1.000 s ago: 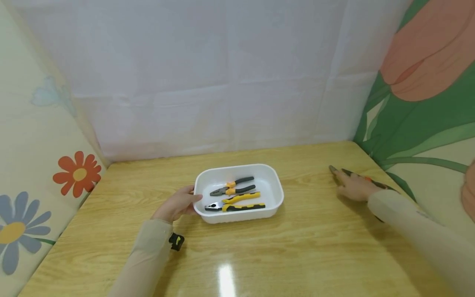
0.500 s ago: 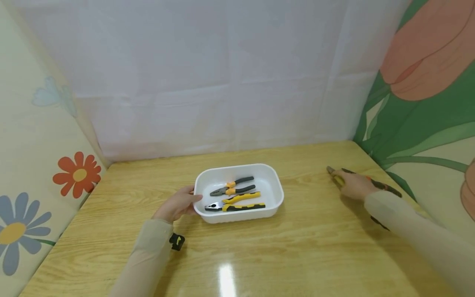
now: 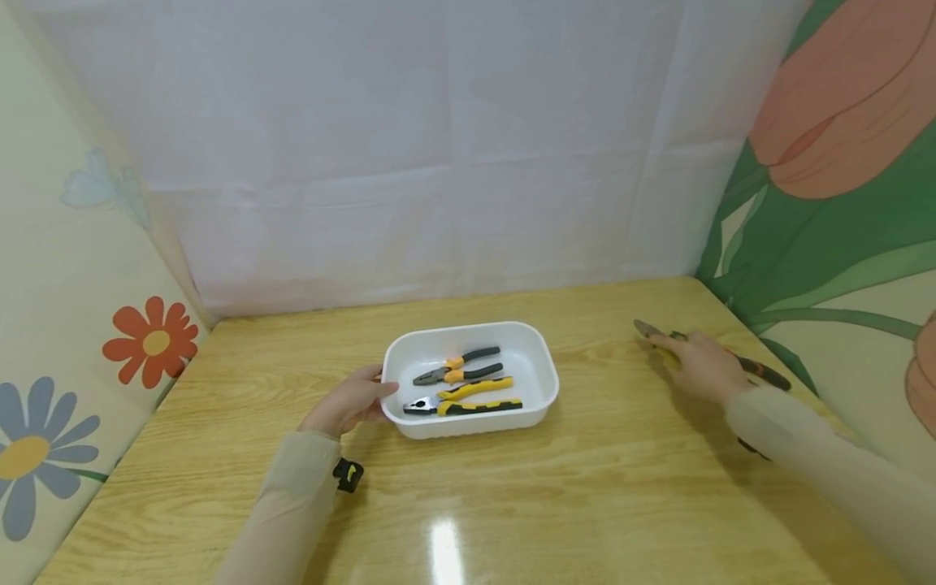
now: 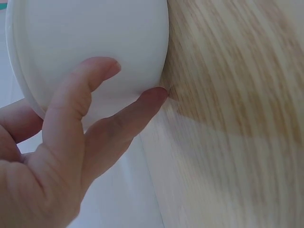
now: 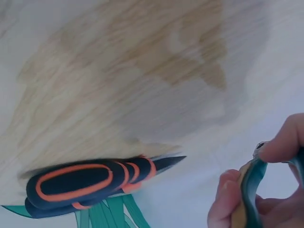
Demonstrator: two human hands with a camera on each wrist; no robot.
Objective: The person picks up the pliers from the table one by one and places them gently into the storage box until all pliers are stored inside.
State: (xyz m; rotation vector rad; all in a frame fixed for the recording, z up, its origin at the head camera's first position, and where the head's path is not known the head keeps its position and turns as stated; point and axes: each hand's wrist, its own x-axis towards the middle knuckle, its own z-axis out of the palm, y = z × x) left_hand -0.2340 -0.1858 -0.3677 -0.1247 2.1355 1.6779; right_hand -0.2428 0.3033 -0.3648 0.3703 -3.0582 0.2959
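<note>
My left hand [image 3: 349, 404] grips the left end of a white plastic tray [image 3: 544, 366], thumb inside the rim and fingers outside, as the left wrist view shows close up. Two pairs of pliers lie in the tray: one with orange and black handles [image 3: 478, 373], the other with yellow and black handles [image 3: 478, 408]. Over at the right, my right hand [image 3: 705, 367] holds another pair of pliers [image 3: 645, 327], its metal nose pointing away to the left. In the right wrist view its yellow and dark green handle [image 5: 251, 185] sits between thumb and fingers.
Black pliers with orange trim [image 5: 85, 183] lie on the wooden table [image 3: 585, 487], partly behind the right hand in the head view. A white cloth [image 3: 439, 162] hangs at the back. Flower-printed panels [image 3: 841, 244] stand along both sides.
My right hand has picked up the pliers and shifted them a little left and upward in the head view. The left hand and tray stay in place.
</note>
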